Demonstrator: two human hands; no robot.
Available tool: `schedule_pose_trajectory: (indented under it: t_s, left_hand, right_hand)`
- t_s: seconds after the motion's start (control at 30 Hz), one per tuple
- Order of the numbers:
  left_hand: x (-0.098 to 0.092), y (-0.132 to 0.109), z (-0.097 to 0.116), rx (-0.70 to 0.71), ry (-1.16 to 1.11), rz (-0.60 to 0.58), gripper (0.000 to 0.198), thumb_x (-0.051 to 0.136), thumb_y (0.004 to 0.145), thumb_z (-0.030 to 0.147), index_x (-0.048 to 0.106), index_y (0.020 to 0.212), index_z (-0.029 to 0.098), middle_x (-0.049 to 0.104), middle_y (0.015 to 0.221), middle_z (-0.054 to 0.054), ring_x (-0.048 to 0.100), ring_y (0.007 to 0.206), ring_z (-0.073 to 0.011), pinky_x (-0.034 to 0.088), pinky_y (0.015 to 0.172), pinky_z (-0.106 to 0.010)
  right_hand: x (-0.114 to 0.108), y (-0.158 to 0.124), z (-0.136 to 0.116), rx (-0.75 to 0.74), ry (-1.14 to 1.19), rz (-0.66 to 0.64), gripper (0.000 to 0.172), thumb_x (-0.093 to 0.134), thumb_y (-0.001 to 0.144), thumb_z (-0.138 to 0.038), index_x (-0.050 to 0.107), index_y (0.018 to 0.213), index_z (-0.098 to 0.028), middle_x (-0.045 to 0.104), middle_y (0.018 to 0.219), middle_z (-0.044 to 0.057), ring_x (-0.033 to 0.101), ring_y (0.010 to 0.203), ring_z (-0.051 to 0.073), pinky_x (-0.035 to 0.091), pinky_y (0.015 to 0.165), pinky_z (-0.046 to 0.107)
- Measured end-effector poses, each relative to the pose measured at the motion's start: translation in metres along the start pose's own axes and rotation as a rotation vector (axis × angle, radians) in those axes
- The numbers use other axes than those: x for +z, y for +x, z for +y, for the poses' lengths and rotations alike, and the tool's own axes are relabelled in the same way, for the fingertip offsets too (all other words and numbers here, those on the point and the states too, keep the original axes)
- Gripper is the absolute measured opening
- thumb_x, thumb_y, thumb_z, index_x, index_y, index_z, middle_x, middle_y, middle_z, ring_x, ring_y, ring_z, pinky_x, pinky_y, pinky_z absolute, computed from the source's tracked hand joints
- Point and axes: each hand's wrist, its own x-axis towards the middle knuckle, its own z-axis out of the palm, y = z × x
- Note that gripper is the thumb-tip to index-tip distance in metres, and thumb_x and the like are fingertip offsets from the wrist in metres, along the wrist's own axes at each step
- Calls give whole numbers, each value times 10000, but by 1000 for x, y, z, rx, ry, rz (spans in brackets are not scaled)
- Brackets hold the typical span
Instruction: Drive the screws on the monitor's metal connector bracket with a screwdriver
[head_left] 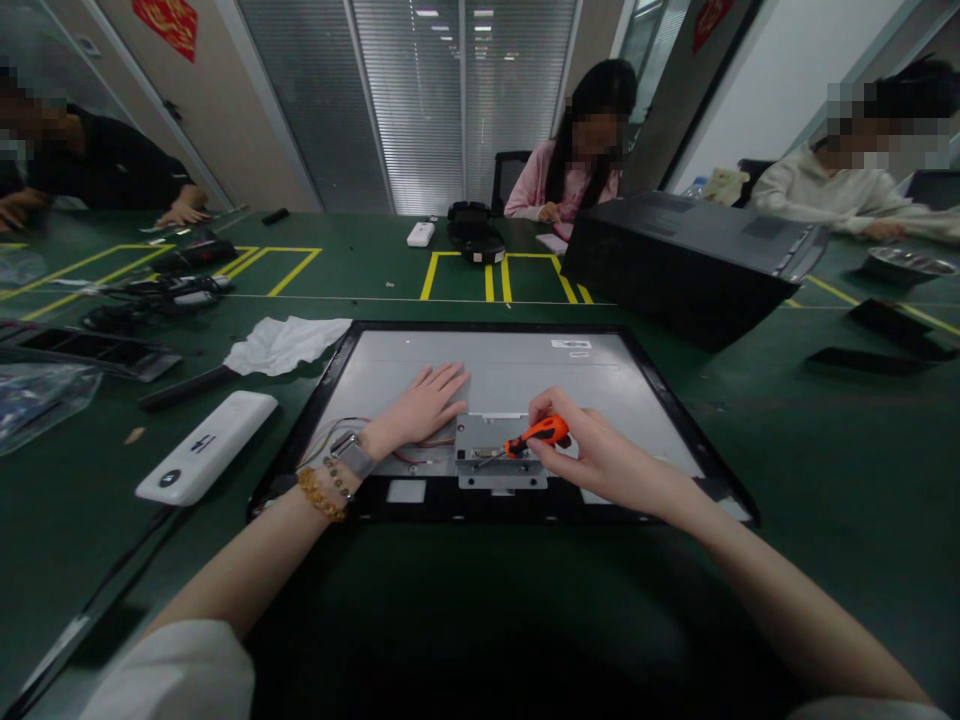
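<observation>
In front of me a flat display panel (517, 375) lies face down, with a grey metal back and a black frame. Near its front edge sits a small metal bracket box (491, 430), with thin wires (409, 458) running off to its left. My right hand (581, 440) is closed around an orange and black screwdriver (547, 431). The shaft slants down to the left across the bracket box; whether the tip touches a screw is too small to tell. Flat on the panel's back, left of the box, rests my left hand (427, 405), fingers stretched out and holding nothing.
A white power bank (206, 450) with a cable lies to the left, near a crumpled white cloth (285, 345). Behind the panel on the right leans a large black casing (682, 260). Cables (161, 290) lie at the far left. Several people sit across the green table (352, 270).
</observation>
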Motion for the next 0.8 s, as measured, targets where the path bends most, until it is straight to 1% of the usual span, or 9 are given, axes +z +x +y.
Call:
schedule_pose_trajectory:
  t_s: [0.1, 0.2, 0.27, 0.37, 0.43, 0.53, 0.6, 0.7, 0.8]
  left_hand:
    - [2, 0, -1, -2, 1, 5, 549, 258, 1048, 461, 310, 1498, 151, 249, 1582, -122, 236, 1451, -277, 203, 1156, -478]
    - [2, 1, -1, -5, 3, 1, 547, 262, 1048, 457, 312, 1498, 149, 249, 1582, -123, 236, 1450, -281, 204, 1155, -481]
    - [2, 1, -1, -4, 2, -2, 550, 258, 1048, 459, 312, 1498, 147, 248, 1582, -125, 237, 1449, -285, 204, 1154, -486]
    - [1, 1, 0, -9, 2, -2, 553, 250, 1048, 464, 310, 1500, 151, 248, 1583, -123, 242, 1448, -283, 201, 1156, -487]
    - [1, 1, 0, -13, 4, 1, 552, 253, 1048, 463, 308, 1502, 153, 251, 1582, -120, 244, 1448, -279, 201, 1158, -479]
    - [1, 1, 0, -11, 6, 0, 550, 265, 1047, 461, 315, 1499, 153, 252, 1582, -119, 242, 1449, -276, 205, 1159, -471]
    - [1, 1, 0, -11, 5, -2, 548, 274, 1047, 459, 317, 1499, 152, 250, 1583, -119, 239, 1450, -277, 205, 1159, -473]
    - [2, 1, -1, -13, 1, -3, 548, 284, 1046, 454, 311, 1501, 149, 249, 1583, -122, 239, 1450, -280, 200, 1160, -479]
    - [3, 1, -1, -11, -3, 1, 545, 278, 1046, 456, 310, 1500, 154, 250, 1582, -121, 242, 1449, -278, 199, 1159, -481]
  right_hand:
    - [0, -1, 1, -15, -22, 7, 198, 532, 892, -264, 448, 1066, -222, 611, 936, 35, 529, 697, 144, 416, 604, 271]
    - [0, -1, -1, -18, -22, 11, 191, 527, 890, -245, 456, 1066, -220, 617, 919, 37, 536, 695, 147, 420, 594, 267]
    - [0, -1, -2, -23, -17, 11, 166, 517, 918, -300, 465, 1053, -218, 628, 909, 41, 559, 721, 159, 431, 616, 278]
    - [-1, 1, -3, -4, -20, 6, 229, 501, 942, -424, 476, 1042, -220, 631, 848, 26, 569, 691, 164, 423, 606, 287]
    - [-1, 1, -2, 12, -28, 8, 245, 485, 948, -450, 480, 1039, -223, 631, 839, 22, 567, 681, 164, 420, 608, 292]
    - [-2, 1, -1, 8, -14, 8, 188, 484, 947, -395, 479, 1029, -225, 639, 865, 24, 572, 714, 162, 435, 652, 298]
    - [-2, 0, -1, 4, 5, -2, 154, 507, 925, -334, 474, 1029, -226, 639, 858, 19, 567, 712, 158, 432, 637, 285]
    - [-2, -2, -2, 9, 3, -9, 171, 533, 883, -252, 469, 1039, -226, 637, 869, 17, 560, 706, 151, 419, 603, 265]
    - [-3, -1, -3, -2, -13, -2, 164, 531, 884, -243, 477, 1038, -225, 650, 892, 22, 576, 730, 154, 430, 635, 271]
